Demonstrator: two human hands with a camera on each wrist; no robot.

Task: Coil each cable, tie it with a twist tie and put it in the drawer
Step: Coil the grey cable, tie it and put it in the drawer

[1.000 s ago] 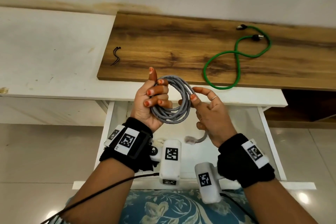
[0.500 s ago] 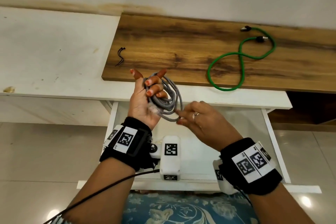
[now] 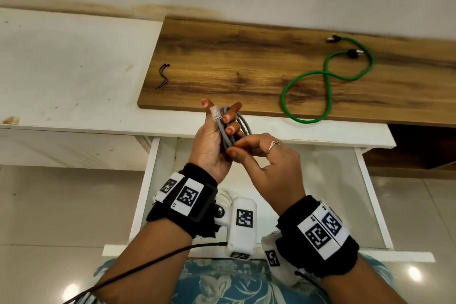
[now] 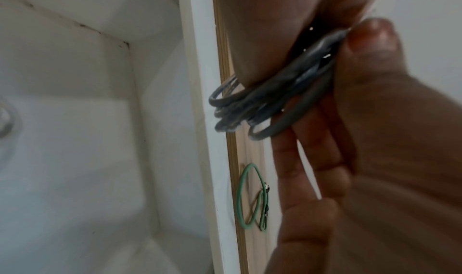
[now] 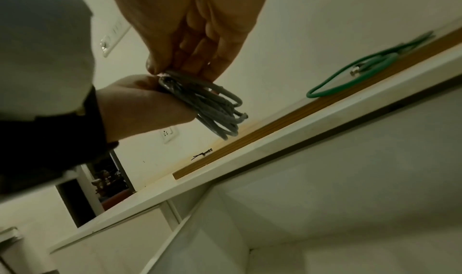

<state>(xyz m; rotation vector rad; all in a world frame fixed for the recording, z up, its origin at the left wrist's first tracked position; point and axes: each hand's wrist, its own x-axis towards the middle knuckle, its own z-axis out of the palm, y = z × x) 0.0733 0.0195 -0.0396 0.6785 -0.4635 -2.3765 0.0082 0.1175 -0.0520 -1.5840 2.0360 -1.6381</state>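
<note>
My left hand grips a coiled grey cable above the open white drawer. One clear plug end sticks up past the fingers. My right hand pinches the lower part of the coil with thumb and forefinger. The wrist views show the grey cable bunched in several loops between both hands. A green cable lies uncoiled in a figure eight on the wooden board. Black twist ties lie at the board's left end.
The wooden board rests on a white counter against the wall. Something white lies in the drawer near its front left, mostly hidden by my left wrist. Tiled floor shows to the left.
The grey cable's loose tail has been brought up into the coil, its plug now at my left fingertips. My right hand turned over and closed on the coil's lower part.
</note>
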